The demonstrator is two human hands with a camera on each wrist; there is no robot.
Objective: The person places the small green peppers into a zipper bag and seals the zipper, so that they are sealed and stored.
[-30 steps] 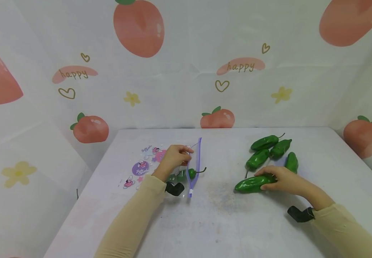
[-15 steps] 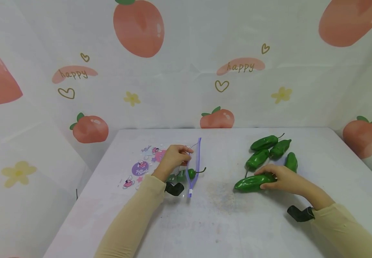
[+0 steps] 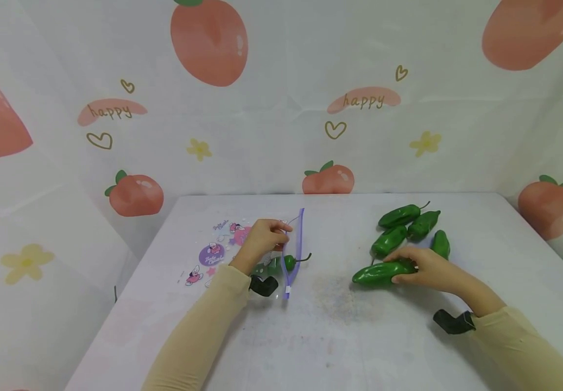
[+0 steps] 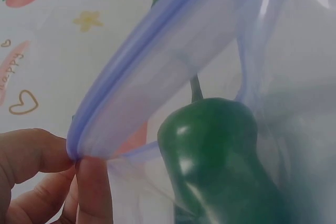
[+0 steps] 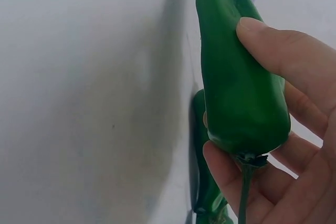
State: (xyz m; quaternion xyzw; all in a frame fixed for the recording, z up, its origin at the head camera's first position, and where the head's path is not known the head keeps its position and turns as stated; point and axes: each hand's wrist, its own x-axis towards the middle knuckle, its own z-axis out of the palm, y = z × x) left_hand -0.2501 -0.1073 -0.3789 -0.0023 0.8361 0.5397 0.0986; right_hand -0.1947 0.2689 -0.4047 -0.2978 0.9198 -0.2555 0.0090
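My left hand (image 3: 260, 241) pinches the mouth of a clear zip bag (image 3: 301, 233) with a purple seal, between thumb and fingers. The bag has pink and purple cartoon prints and lies at the left of the table. Inside it is a green chili pepper (image 4: 210, 145), whose stem sticks out of the gaping mouth. On the right, my right hand (image 3: 430, 270) grips another green chili pepper (image 5: 236, 87) from above, thumb on one side and fingers on the other. Its stem points back towards my palm in the right wrist view.
Several more green peppers (image 3: 389, 241) lie in a loose group behind my right hand, one of them (image 3: 440, 245) close beside it. Brownish stains mark the white tabletop (image 3: 330, 336) between the hands. A fruit-printed cloth (image 3: 261, 136) hangs behind the table.
My right hand has raised its pepper slightly and shifted it a little to the left. The left hand and the bag stay where they were.
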